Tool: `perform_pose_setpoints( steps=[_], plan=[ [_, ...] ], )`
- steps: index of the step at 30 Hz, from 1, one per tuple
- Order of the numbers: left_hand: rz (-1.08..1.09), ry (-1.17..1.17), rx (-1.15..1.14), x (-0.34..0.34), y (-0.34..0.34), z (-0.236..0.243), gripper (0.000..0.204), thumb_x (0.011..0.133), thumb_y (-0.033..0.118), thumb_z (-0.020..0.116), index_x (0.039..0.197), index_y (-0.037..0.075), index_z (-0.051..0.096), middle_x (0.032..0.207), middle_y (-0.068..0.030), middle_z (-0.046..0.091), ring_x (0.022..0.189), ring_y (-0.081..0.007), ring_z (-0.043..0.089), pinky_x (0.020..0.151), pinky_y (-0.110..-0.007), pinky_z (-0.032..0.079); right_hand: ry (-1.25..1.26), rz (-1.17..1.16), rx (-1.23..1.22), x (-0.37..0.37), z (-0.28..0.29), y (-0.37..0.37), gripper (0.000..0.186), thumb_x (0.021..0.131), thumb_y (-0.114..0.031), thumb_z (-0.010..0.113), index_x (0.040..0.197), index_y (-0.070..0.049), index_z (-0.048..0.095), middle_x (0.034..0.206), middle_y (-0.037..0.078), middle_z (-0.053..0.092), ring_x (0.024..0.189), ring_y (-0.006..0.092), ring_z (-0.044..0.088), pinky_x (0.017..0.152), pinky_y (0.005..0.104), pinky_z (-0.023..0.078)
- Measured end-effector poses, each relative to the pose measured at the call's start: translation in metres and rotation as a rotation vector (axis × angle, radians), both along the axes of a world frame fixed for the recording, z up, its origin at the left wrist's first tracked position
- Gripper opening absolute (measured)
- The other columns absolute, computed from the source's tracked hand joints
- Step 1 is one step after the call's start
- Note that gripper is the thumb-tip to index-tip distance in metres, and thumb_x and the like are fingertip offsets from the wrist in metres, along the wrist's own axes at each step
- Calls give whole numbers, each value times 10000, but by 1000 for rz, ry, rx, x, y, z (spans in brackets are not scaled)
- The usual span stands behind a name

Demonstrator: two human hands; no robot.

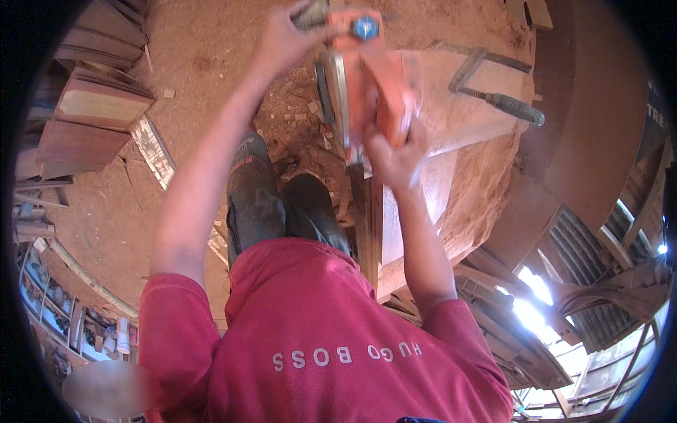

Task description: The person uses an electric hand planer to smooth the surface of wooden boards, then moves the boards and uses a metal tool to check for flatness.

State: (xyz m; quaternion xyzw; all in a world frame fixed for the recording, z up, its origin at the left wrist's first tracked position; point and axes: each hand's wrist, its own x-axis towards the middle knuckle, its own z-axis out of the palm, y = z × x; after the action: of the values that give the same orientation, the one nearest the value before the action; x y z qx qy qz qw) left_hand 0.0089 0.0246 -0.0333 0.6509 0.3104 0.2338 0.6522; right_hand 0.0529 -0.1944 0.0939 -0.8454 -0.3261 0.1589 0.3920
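Note:
An orange electric hand planer (374, 88) with a blue front knob is slightly blurred at the upper middle. My right hand (400, 156) is closed around its rear handle. My left hand (290, 39) is at the planer's far end, its thumb reaching toward the blue knob and its fingers curled by a greyish part at the top edge. Under and beside the planer, a wooden board (367, 218) runs toward me along the bench side. To the right, a metal clamp (469, 70) with a threaded screw and a dark handle (518, 111) lies on the dusty wooden bench (444, 123).
Stacked boards (95, 109) stand at the left. Wood chips (303, 113) and sawdust cover the floor near my legs (257, 194). A long pale strip (154, 151) lies on the ground. Lumber (508, 324) and corrugated sheets (575, 240) fill the right side.

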Motion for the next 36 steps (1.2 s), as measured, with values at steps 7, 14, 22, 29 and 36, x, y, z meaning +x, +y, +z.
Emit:
perform_pose_setpoints(
  steps=[7,14,22,29,36],
  plan=[
    [-56,2,-19,2,10,35,397,776,333,849,922,-10,712,805,-43,710,740,-99,627,646,-280,514,42,-34,26,0,11,4,256,721,-144,699,934,-7,661,778,106,658,725,172,626,676,338,516],
    [-84,283,190,-102,-177,31,857,682,433,881,1351,2,564,1179,-164,553,1122,-308,551,995,-381,436,89,-52,-218,-97,24,-173,268,699,-86,705,950,-3,660,774,118,676,681,200,670,643,337,531],
    [-55,257,91,-102,-183,35,905,665,488,878,1354,-3,557,1147,-168,540,1097,-316,548,974,-394,444,179,-114,-173,-104,16,-188,251,667,-69,686,901,8,637,747,116,651,648,188,652,612,326,518],
    [-6,278,170,-53,-93,21,860,673,515,866,1291,-27,611,1068,-190,619,1010,-308,598,910,-386,474,124,-55,-135,-53,9,-99,245,690,-76,680,921,-3,639,738,136,633,627,237,641,602,348,514],
    [-24,-235,-78,14,18,6,407,761,347,859,896,-7,710,783,-56,707,731,-88,612,636,-287,509,33,28,0,14,-10,8,257,754,-147,694,964,-7,641,819,151,667,680,259,641,649,374,521]
  ],
)
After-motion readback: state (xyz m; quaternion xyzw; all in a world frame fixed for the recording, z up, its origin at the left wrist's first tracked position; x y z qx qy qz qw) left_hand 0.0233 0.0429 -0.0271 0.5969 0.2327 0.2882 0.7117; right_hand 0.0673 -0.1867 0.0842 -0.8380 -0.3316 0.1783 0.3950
